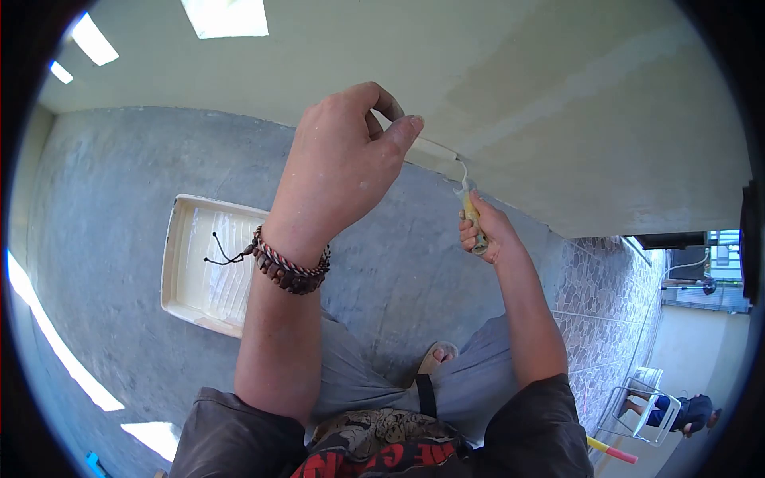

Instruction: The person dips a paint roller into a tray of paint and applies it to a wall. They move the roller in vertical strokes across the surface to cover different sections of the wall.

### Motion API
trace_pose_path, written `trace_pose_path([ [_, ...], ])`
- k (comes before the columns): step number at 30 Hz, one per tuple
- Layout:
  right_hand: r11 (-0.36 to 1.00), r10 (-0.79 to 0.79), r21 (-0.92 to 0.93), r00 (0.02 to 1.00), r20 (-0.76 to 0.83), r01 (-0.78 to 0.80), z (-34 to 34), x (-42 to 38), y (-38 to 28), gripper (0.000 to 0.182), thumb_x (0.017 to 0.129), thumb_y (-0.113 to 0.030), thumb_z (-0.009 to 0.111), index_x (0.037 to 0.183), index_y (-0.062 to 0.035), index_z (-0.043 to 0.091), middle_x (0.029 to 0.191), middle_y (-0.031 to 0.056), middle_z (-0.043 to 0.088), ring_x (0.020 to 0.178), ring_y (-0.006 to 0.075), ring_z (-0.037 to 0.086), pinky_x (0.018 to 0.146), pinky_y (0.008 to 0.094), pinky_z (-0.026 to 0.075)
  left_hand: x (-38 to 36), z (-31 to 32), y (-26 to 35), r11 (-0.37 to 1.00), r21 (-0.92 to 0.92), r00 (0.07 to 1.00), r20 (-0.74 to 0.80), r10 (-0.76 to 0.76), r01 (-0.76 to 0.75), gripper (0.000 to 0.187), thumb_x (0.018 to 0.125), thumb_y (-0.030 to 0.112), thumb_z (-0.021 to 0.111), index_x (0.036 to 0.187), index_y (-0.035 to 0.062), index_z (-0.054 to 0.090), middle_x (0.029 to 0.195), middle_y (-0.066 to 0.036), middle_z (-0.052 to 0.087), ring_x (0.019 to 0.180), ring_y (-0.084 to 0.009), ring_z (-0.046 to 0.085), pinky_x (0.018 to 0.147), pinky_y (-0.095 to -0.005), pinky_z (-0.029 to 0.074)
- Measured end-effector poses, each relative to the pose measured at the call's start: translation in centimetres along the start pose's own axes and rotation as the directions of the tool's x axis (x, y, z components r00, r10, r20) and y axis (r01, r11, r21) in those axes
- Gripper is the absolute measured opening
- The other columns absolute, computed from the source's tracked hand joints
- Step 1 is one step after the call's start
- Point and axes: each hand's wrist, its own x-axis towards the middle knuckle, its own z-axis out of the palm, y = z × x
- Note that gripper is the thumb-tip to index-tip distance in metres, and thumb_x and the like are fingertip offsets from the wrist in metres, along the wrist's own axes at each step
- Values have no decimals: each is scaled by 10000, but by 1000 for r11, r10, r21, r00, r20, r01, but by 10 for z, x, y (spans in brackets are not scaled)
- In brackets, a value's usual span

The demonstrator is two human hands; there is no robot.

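My right hand (pixel 488 227) is wrapped round the handle of a paint roller (pixel 471 211) with a paint-smeared yellowish grip. Its wire frame bends up to a pale roller sleeve (pixel 440 148), which lies at the foot of the wall and is partly covered by my left hand (pixel 351 151). That hand is raised in front of the wall, thumb and forefinger pressed together; whatever may be between them is hidden. A bracelet (pixel 293 271) circles my left wrist. Beyond the left forearm, a cream paint tray (pixel 187 263) with a ribbed slope rests on the floor, partly covered by the arm.
A painted wall (pixel 542 95) rises ahead from a grey concrete floor (pixel 119 207). Stone-patterned tiles (pixel 594 295) begin at the right. Farther right, a person (pixel 693 414) sits on a chair (pixel 649 410). A yellow and red pole (pixel 613 451) lies at lower right.
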Motion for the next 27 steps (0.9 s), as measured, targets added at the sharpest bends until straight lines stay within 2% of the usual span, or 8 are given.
trace_pose_path([
  [8, 999, 22, -27, 995, -94, -25, 17, 20, 2, 466, 916, -513, 468, 817, -59, 434, 581, 7, 411, 412, 81, 382, 366, 241, 326, 2, 9, 0, 999, 33, 999, 34, -37, 36, 255, 828, 207, 655, 834, -45, 612, 539, 14, 463, 506, -58, 371, 462, -257, 307],
  [11, 999, 37, 0, 999, 33, -37, 14, -50, -19, 477, 920, -513, 458, 823, -46, 435, 581, 10, 416, 417, 87, 383, 365, 244, 331, 2, 4, 2, 998, -17, 998, -12, -58, 58, 263, 824, 213, 655, 828, -46, 612, 536, -1, 465, 505, -60, 377, 464, -258, 315],
  [13, 994, -100, -31, 995, 30, 101, 15, -85, -28, 469, 922, -511, 456, 824, -53, 432, 582, -7, 394, 408, 64, 354, 355, 207, 312, 5, 4, -4, 998, -1, 997, -5, -71, 71, 263, 820, 213, 658, 824, -46, 612, 536, -10, 472, 504, -68, 387, 466, -263, 325],
  [17, 987, -130, -100, 991, -29, 126, 25, -45, -13, 465, 924, -514, 449, 825, -60, 435, 576, -10, 391, 409, 66, 358, 356, 212, 312, 8, 14, -10, 993, 110, 999, 13, -50, 48, 262, 801, 208, 668, 823, -48, 615, 542, -53, 520, 494, -111, 456, 482, -288, 371],
  [18, 996, -72, -58, 997, -18, 71, 28, -36, -15, 461, 929, -495, 452, 833, -44, 436, 582, 10, 413, 413, 86, 379, 367, 238, 334, 7, 17, -10, 993, 106, 999, 12, -49, 47, 262, 801, 208, 668, 823, -48, 615, 542, -53, 520, 494, -111, 456, 482, -288, 371],
  [20, 999, -44, -4, 999, 24, 45, 20, -36, -16, 451, 935, -472, 456, 844, -31, 439, 586, 31, 435, 419, 106, 401, 377, 263, 354, 2, 27, -8, 982, 182, 997, 64, 44, -55, 248, 789, 202, 665, 818, -39, 617, 570, -115, 572, 510, -186, 547, 512, -325, 419],
  [24, 986, -149, -64, 987, 66, 153, 12, -121, -36, 416, 932, -513, 424, 854, -106, 469, 553, -30, 404, 370, 61, 351, 314, 206, 284, -11, 50, 1, 988, 48, 989, -18, 150, -149, 182, 759, 163, 640, 757, -18, 622, 654, -209, 606, 679, -380, 614, 644, -437, 493],
  [27, 969, -222, -115, 975, -3, 220, 21, -139, -36, 374, 938, -475, 434, 830, -119, 476, 530, -30, 410, 350, 49, 366, 277, 188, 282, -22, 57, 15, 989, -91, 993, 2, 118, -117, 135, 710, 99, 616, 685, -28, 578, 650, -228, 594, 701, -390, 615, 657, -445, 496],
])
